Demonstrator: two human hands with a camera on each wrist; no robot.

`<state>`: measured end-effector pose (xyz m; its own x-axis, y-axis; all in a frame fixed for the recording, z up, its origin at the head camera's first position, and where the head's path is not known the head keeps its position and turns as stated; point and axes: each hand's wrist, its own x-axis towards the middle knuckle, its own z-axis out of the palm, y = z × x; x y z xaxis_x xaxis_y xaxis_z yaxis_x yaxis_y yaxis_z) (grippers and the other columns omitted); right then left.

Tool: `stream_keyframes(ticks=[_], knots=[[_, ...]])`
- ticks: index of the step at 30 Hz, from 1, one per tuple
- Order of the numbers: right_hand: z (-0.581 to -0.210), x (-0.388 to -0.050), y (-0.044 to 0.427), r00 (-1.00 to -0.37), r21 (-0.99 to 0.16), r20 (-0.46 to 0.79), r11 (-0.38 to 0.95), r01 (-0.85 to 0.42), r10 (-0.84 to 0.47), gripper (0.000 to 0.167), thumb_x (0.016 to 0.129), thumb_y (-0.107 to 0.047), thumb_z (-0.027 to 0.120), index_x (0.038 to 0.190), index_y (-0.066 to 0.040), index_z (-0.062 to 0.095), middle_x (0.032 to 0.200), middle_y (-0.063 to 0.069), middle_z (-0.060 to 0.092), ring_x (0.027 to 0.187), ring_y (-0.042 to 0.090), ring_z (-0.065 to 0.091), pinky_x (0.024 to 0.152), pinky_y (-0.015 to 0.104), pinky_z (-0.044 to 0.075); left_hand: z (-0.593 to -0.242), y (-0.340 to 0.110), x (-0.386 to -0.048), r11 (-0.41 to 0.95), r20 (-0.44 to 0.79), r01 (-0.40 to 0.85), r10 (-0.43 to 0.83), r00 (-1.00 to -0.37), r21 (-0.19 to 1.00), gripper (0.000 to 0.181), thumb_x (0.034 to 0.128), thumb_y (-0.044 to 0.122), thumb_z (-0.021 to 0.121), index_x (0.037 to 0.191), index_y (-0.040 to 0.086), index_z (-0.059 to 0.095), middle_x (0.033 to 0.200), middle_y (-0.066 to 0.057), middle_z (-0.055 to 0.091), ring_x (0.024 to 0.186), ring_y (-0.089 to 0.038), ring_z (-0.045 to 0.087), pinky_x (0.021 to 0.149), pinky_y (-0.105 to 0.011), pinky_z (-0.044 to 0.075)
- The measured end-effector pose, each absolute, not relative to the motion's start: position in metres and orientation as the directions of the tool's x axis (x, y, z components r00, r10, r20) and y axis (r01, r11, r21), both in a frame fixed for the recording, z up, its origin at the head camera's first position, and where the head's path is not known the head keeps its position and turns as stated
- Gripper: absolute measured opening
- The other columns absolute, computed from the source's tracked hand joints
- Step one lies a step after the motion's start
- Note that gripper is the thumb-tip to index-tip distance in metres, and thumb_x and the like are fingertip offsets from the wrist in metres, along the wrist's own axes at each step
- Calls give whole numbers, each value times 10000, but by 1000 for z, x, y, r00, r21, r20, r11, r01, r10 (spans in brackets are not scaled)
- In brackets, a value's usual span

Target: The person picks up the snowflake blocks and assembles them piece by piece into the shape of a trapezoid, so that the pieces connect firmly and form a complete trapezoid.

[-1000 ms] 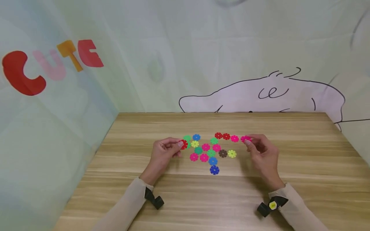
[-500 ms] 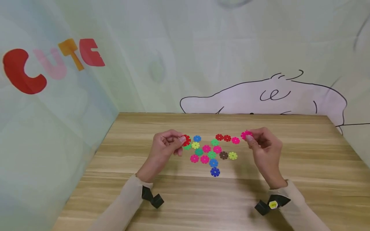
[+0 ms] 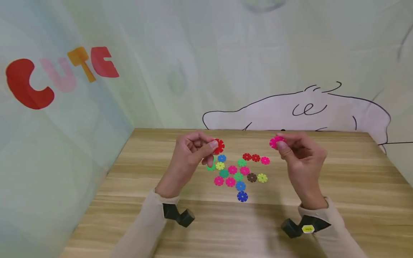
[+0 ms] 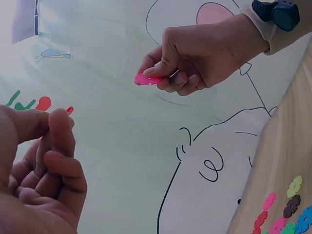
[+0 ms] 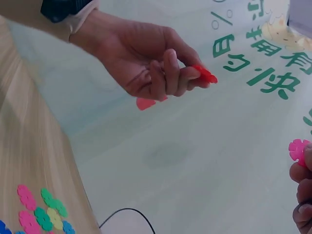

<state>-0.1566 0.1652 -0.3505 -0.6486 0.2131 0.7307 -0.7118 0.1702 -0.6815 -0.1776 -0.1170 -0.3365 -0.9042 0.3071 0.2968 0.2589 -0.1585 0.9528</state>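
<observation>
Between thumb and forefinger my left hand (image 3: pixel 190 157) pinches a red snowflake disc (image 3: pixel 219 146), raised above the table. To the right, my right hand (image 3: pixel 303 156) pinches a pink snowflake disc (image 3: pixel 276 142), also off the table. The two discs are apart. Below and between the hands lie loose discs of several colours, among them a dark blue disc (image 3: pixel 242 196), a brown disc (image 3: pixel 252 177) and a yellow disc (image 3: pixel 262 178). My left fingers partly cover a green disc (image 3: pixel 211 167). In the left wrist view the red disc is mostly hidden behind the fingertips.
The wooden table (image 3: pixel 206 222) reaches back to a printed cloth backdrop (image 3: pixel 193 71) with cartoon outlines and coloured letters. Two red discs (image 3: pixel 251 157) and a pink disc (image 3: pixel 265 160) lie in a row at the back of the group. A black camera sits on each wrist.
Both hands have risen from the table with their discs. The left moved up and to the right with the red disc; the right lifted the pink disc away from the row's end.
</observation>
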Motion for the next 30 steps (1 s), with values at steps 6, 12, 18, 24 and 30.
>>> stream_keyframes(ticks=[6, 12, 18, 24, 30], knots=[[-346, -153, 163, -659, -681, 728, 87, -727, 188, 104, 948, 121, 716, 1028, 186, 708, 894, -86, 810, 635, 53, 577, 568, 135, 483, -334, -119, -174, -137, 276, 244, 311, -909, 960, 146, 1016, 80, 696, 920, 176, 750, 705, 33, 724, 529, -104, 622, 535, -215, 491], [-343, -149, 154, -665, -678, 734, 102, -728, 136, 123, 950, 95, 734, 1045, 170, 717, 925, -121, 814, 673, 49, 643, 606, 135, 537, -326, -117, -171, -146, 292, 256, 351, -890, 955, 118, 1012, 70, 697, 954, 156, 754, 775, 18, 760, 543, -112, 633, 548, -233, 550], [-339, -148, 148, -667, -677, 734, 62, -733, 124, 127, 961, 86, 727, 1047, 177, 706, 931, -103, 817, 678, 60, 634, 610, 140, 538, -312, -109, -169, -139, 326, 296, 327, -887, 945, 102, 1006, 73, 681, 942, 133, 734, 755, 24, 746, 528, -127, 620, 538, -227, 498], [-325, -150, 142, -652, -662, 747, 63, -746, 129, 152, 987, 31, 722, 1067, 160, 712, 903, -106, 781, 665, 71, 577, 596, 151, 506, -296, -102, -171, -160, 384, 351, 295, -875, 922, 109, 1000, 68, 671, 917, 115, 724, 744, 18, 744, 513, -147, 615, 524, -246, 494], [-310, -153, 135, -608, -597, 772, -114, -794, 186, 134, 954, 59, 741, 1024, 172, 725, 858, -7, 796, 628, 103, 569, 565, 180, 486, -282, -97, -171, -241, 446, 389, 262, -856, 889, 136, 982, 42, 670, 895, 128, 729, 746, 5, 738, 492, -155, 599, 515, -241, 498]])
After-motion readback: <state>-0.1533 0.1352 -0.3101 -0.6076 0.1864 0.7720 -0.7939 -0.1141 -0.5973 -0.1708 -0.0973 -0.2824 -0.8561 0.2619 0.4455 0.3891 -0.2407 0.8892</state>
